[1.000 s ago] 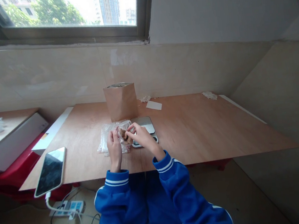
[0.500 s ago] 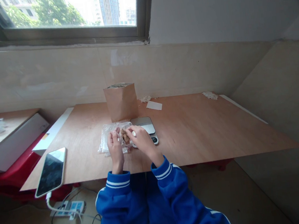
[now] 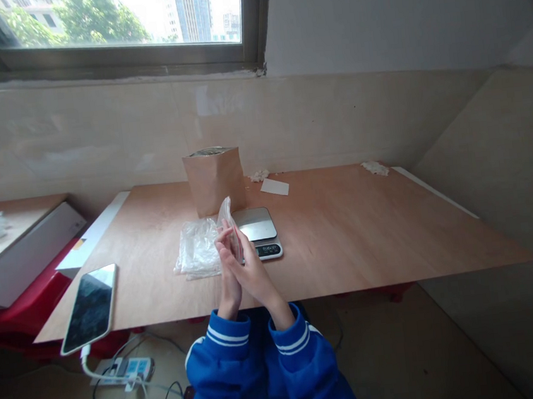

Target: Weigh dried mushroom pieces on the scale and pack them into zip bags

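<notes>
My left hand (image 3: 229, 283) and my right hand (image 3: 254, 275) are pressed together, palms facing, near the front of the table. Between them is a small clear plastic bag (image 3: 224, 211), its top standing up above the fingers and a reddish line along its side. The hands cover most of this bag, so its contents are hidden. Just left of them lies a stack of clear plastic bags (image 3: 196, 248) on the table. A kitchen scale (image 3: 256, 225) with a steel plate and lit display sits right behind my right hand.
An open brown paper bag (image 3: 214, 183) stands behind the hands. A white card (image 3: 275, 186) and crumpled scraps (image 3: 259, 175) lie by the wall. On the table's left edge rests a phone (image 3: 90, 307) on a charging cable. A power strip (image 3: 122, 371) is on the floor.
My hands have come together around the small bag, which now stands upright. The brown knobbly pieces at my right fingers are no longer visible. The scale's display is more uncovered.
</notes>
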`<state>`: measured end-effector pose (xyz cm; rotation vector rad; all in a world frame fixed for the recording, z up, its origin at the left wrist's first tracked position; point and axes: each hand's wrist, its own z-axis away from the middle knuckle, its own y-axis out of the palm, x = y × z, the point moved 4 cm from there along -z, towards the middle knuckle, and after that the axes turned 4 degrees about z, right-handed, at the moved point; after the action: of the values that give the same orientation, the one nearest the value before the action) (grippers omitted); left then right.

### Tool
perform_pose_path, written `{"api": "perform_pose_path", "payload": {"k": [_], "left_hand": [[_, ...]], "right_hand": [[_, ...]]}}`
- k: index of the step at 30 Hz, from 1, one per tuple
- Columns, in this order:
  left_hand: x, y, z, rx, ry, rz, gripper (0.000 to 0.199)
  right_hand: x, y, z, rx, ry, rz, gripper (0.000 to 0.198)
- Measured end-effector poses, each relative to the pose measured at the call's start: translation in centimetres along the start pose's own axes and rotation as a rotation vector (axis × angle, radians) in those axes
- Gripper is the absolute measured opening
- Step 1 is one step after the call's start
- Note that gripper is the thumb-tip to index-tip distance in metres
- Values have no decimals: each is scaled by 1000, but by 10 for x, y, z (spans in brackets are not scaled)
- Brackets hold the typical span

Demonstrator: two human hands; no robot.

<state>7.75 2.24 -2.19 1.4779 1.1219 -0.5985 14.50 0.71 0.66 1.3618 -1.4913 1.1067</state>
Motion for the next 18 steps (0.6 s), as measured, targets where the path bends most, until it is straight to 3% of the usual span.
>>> {"api": "perform_pose_path", "payload": {"k": [4,7,9,12,14,18], "left_hand": [[-3,16,12,112,-60,90,61],[-8,19,15,159,-65,33,62],[-10,14,12,111,-23,-68,53],[-12,-4,3,-87,73,-223,33],[-11,-18,-4,-195,114,-293,31],[-8,-35,-14,-222,130,-372,28]], "right_hand": [[5,-6,-1,9,-37,-120,57],[-1,-17,-1,-46,-55,-64,49],[-6,-25,-1,-85,-60,-3,42],[-12,-40,-1,-118,-58,62,36],[-15,-52,-1,-124,-46,86,31],[-17,-71,2,-90,5,64,26]]}}
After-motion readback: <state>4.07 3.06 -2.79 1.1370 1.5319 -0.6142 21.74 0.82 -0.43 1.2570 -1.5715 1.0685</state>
